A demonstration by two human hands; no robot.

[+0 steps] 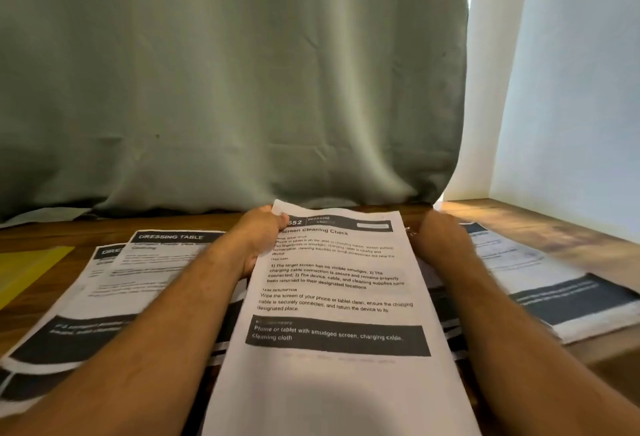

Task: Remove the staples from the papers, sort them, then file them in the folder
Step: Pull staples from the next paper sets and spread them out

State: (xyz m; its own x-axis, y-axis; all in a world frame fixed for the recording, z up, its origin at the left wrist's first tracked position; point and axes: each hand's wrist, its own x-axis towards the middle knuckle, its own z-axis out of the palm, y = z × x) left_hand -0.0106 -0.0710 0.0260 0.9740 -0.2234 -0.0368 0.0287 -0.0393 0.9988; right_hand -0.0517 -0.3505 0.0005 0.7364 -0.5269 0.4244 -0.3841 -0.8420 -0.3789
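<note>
Your printed sheet [339,297] fills the lower centre; your left hand [258,238] pinches its top left corner. Your right hand [441,236] is blurred, fingers unclear. More papers [145,272] lie left, a yellow folder [27,269] far left.

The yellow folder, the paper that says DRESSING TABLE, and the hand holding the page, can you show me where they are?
yellow folder [33,267], head view, on its flat cover near the left edge.
DRESSING TABLE paper [162,262], head view, on the white part under its dark heading.
left hand [258,239], head view, on the back of the hand gripping the Screen Cleaning Check page [332,300].
</note>
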